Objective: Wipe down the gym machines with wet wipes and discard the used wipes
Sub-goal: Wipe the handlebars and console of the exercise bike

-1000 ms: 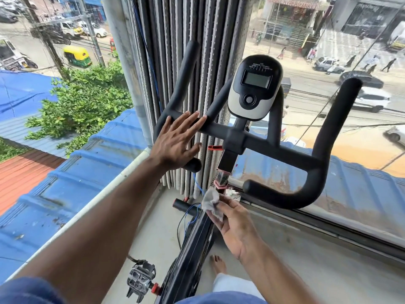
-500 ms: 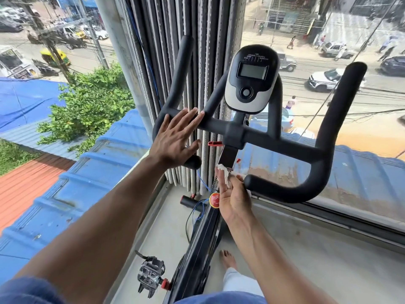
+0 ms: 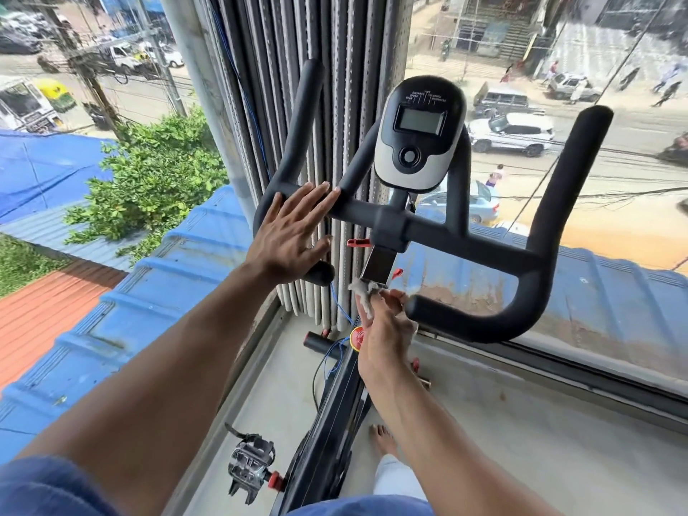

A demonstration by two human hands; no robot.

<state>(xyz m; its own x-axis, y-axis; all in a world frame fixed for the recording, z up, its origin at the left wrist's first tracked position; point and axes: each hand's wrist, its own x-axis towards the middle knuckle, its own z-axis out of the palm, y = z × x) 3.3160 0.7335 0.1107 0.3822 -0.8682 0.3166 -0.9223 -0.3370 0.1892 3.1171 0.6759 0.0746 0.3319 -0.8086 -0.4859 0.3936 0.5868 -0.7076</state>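
The person stands over an exercise bike set against a big window, and the wiping step is under way on the handlebar post, the upright stem just below the crossbar. The right hand pinches a crumpled white wipe between thumb and fingers, so that grip is closed on the wipe, which is pressed against the bottom of the post at about 6 o'clock from the display console. The left hand lies flat with straight fingers on the left loop of the handlebar, at roughly 8 o'clock from the console, grasping nothing and seemingly steadying the bike. Most of the bar looks untouched by the wipe as things lie, so I'd judge the job is early on this machine. The next move likely calls for drawing the wipe up the post or along the bar, keeping the pinch firm.
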